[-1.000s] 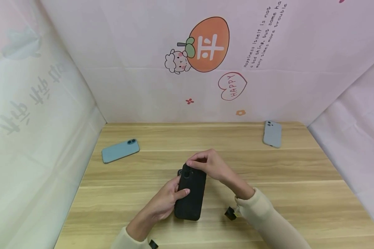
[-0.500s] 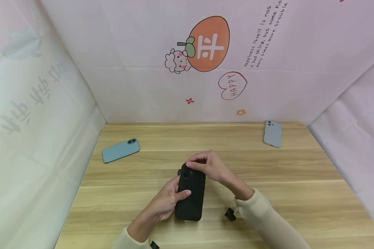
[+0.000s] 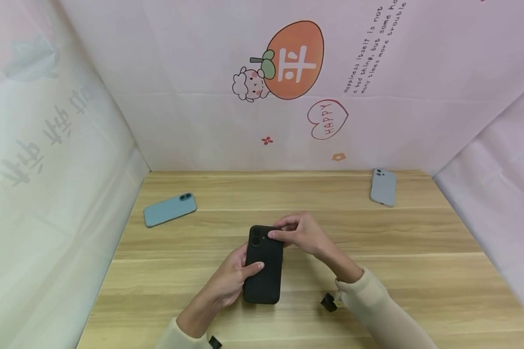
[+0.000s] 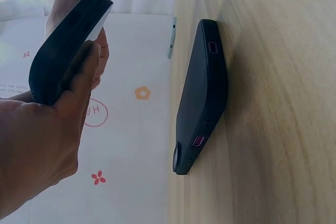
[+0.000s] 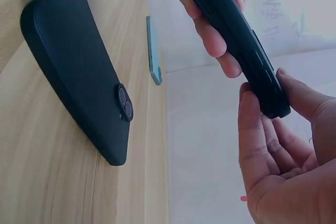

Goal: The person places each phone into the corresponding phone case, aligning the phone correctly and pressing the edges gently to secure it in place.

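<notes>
Black phone (image 3: 264, 278) is held above the table (image 3: 153, 276) at six o'clock, left hand (image 3: 231, 278) fingers clamped on its nine-o'clock side, right hand (image 3: 303, 235) pinching its one-o'clock corner; uneven pressure could drop it onto the second black phone (image 5: 79, 61).

"HAPPY" (image 3: 327, 119) in heart (image 3: 338, 116), lines beginning "Happiness itself is not" (image 3: 372, 53), white character (image 3: 300, 64) on orange fruit (image 3: 312, 51), all on back cloth (image 3: 192, 121)

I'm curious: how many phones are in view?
4: held black phone; second black phone on the table, mostly hidden in the head view; blue phone, left; pale phone, far right.
</notes>
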`<state>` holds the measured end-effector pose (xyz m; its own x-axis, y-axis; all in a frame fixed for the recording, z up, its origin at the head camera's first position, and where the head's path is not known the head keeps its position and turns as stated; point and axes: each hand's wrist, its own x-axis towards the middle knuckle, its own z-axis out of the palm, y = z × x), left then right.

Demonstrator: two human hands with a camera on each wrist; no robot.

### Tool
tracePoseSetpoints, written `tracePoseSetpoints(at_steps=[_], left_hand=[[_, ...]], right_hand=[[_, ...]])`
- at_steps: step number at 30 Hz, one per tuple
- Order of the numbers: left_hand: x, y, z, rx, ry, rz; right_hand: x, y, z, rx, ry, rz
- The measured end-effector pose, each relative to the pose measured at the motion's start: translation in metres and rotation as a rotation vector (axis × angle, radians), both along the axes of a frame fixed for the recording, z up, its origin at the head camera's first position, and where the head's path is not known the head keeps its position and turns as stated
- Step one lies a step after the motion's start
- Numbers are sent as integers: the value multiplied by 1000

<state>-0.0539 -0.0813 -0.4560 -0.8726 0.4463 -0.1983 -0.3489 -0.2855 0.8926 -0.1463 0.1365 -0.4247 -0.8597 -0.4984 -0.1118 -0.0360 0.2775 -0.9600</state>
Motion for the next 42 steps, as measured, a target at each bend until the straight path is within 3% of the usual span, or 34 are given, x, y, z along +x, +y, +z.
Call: tracePoseSetpoints(at_steps=[11, 20, 29, 33, 38, 42], left_hand=[[1, 1, 2, -3, -13, 9], [2, -1, 3, -3, -2, -1], [-1, -8, 6, 5, -18, -85], [-3, -10, 8, -48, 18, -100], [-4, -11, 10, -156, 93, -14], [-6, -10, 11, -171, 115, 73]], right_hand=[[3, 1, 3, -27, -74, -32], [1, 1, -4, -115, -115, -32], [6, 0, 4, -76, -49, -45], [9, 1, 11, -49, -21, -57], [12, 1, 18, -37, -3, -54], [14, 1, 21, -2, 28, -85]])
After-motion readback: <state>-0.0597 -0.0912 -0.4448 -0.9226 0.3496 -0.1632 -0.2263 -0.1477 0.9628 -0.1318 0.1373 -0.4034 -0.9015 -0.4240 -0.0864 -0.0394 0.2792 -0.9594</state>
